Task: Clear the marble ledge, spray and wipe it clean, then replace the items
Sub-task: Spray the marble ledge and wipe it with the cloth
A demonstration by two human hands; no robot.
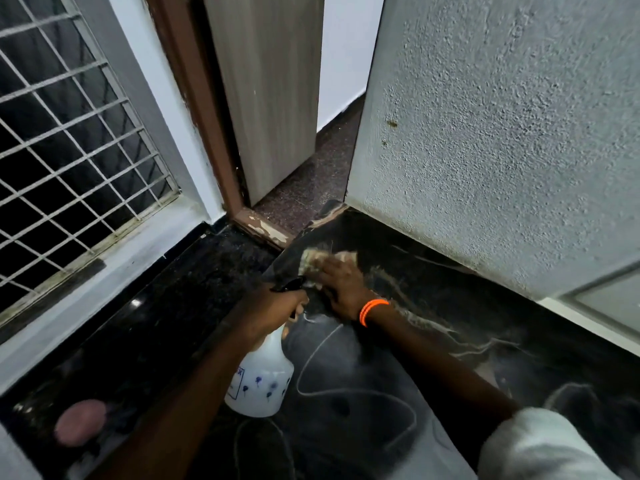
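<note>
The black marble ledge [433, 306] with pale veins runs along the foot of the textured wall. My right hand [341, 282], with an orange band at the wrist, presses a pale cloth [322, 259] flat onto the ledge's far end. My left hand [277, 311] grips the neck of a white spray bottle [258, 379] with blue flower prints. Its black nozzle points toward the cloth. The bottle hangs over the ledge's near left edge.
A dark granite floor [156, 323] lies to the left, with a blurred pink round object [81, 422] at the lower left. A barred window [65, 140] stands on the left. An open grey door [273, 91] with a brown frame sits behind the ledge. The textured wall [502, 133] borders the ledge on the right.
</note>
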